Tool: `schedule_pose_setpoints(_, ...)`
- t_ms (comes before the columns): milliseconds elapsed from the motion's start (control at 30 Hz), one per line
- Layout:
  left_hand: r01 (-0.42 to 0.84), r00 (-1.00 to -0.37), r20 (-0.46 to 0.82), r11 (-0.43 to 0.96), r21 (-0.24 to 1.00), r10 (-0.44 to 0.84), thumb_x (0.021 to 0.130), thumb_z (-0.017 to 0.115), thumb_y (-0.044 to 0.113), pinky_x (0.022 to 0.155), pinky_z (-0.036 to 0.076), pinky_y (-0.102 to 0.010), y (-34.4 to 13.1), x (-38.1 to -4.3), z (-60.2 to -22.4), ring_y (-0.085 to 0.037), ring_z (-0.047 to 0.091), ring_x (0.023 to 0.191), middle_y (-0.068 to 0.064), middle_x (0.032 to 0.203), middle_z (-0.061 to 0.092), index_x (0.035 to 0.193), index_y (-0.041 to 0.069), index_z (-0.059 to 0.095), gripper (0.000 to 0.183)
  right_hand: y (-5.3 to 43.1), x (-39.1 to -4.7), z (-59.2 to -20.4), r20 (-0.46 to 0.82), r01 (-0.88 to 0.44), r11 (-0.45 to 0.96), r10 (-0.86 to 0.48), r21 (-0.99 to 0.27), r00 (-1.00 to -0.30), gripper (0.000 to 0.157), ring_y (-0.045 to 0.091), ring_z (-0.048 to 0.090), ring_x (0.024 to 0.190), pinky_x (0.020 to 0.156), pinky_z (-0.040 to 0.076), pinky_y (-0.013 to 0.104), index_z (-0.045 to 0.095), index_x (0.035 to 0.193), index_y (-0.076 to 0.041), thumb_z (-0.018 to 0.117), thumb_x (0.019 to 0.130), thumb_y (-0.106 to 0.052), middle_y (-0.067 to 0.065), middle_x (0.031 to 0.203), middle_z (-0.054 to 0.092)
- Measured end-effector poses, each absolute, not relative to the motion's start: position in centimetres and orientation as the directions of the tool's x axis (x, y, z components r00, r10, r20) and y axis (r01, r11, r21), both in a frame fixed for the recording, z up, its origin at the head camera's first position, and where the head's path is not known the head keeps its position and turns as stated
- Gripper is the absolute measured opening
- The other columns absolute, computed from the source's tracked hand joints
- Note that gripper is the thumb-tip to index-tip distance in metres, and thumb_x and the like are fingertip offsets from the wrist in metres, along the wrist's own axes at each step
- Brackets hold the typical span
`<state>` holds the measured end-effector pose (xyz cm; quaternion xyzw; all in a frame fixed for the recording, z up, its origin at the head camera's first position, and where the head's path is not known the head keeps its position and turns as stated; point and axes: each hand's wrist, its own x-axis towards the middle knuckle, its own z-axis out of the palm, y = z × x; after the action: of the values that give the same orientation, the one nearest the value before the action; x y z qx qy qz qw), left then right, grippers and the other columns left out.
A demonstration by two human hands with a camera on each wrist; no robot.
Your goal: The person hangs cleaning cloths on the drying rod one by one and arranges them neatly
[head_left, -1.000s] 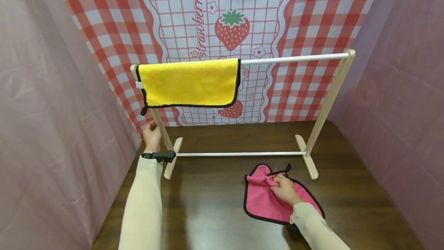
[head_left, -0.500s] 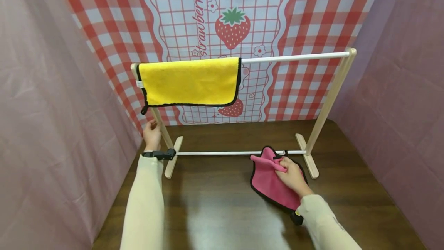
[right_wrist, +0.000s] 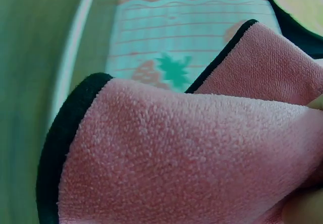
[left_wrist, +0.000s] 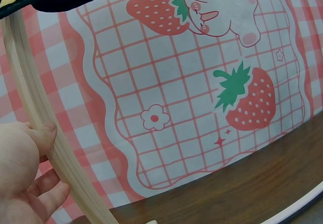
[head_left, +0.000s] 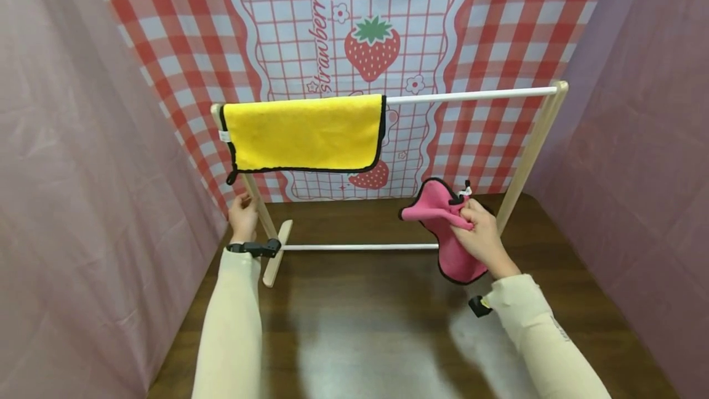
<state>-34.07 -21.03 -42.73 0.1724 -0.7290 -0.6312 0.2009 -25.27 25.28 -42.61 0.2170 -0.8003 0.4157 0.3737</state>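
Observation:
A pink towel (head_left: 437, 208) with black edging hangs bunched from my right hand (head_left: 480, 236), which grips it near a black loop and white tag. It is in the air in front of the rack's right side. Close up in the right wrist view, the towel (right_wrist: 192, 148) fills most of the picture. My left hand (head_left: 242, 217) holds the left wooden post (left_wrist: 50, 118) of a towel rack, thumb and fingers at its edge. Over the left half of the rack's white top bar (head_left: 471, 96) drapes a yellow towel (head_left: 304, 134) with black edging.
A lower white bar (head_left: 354, 247) joins the rack's feet just above the brown wooden table (head_left: 343, 313). The right post (head_left: 528, 159) stands behind my right hand. Behind hangs a red checked strawberry cloth (head_left: 371, 48), with pink curtains (head_left: 83, 171) at both sides.
My right hand has lifted the pink towel off the table, moving it up and away from me toward the rack. The left hand and yellow towel stay in place.

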Motion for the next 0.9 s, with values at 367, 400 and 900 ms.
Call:
schedule_pose_setpoints(367, -0.001, -0.859, 0.075, 0.147, 0.989, -0.506, 0.102, 0.055, 0.01, 0.093, 0.045, -0.04, -21.0, -33.9, -42.7, -0.037, 0.052, 0.117, -0.027, 0.133, 0.053, 0.135, -0.007, 0.053, 0.037, 24.6, -26.1, -36.4, 0.901, -0.786, 0.541, -0.111, -0.299, -0.419, 0.047, 0.012, 0.038, 0.063, 0.057, 0.023, 0.014, 0.031, 0.052, -0.013, 0.067, 0.073, 0.01, 0.009, 0.071, 0.049)
schedule_pose_setpoints(400, -0.001, -0.86, 0.076, 0.15, 0.989, -0.505, 0.102, 0.055, 0.009, 0.092, 0.045, -0.04, -21.0, -33.9, -42.6, -0.037, 0.052, 0.117, -0.027, 0.133, 0.053, 0.135, -0.007, 0.053, 0.037, 24.5, -26.2, -35.9, 0.905, -0.791, 0.539, -0.115, -0.29, -0.41, 0.046, 0.013, 0.038, 0.063, 0.056, 0.023, 0.014, 0.031, 0.052, -0.013, 0.066, 0.072, 0.009, 0.009, 0.071, 0.049)
schedule_pose_setpoints(900, 0.019, -0.837, 0.09, 0.137, 0.99, -0.54, 0.103, 0.052, 0.007, 0.1, 0.044, -0.046, -20.4, -33.9, -42.9, -0.039, 0.051, 0.119, -0.027, 0.131, 0.053, 0.134, -0.006, 0.054, 0.034, 23.7, -26.9, -28.5, 0.947, -0.806, 0.544, -0.06, -0.233, -0.314, 0.046, 0.022, 0.044, 0.068, 0.061, 0.024, 0.017, 0.031, 0.05, -0.007, 0.068, 0.074, 0.007, 0.018, 0.074, 0.05)
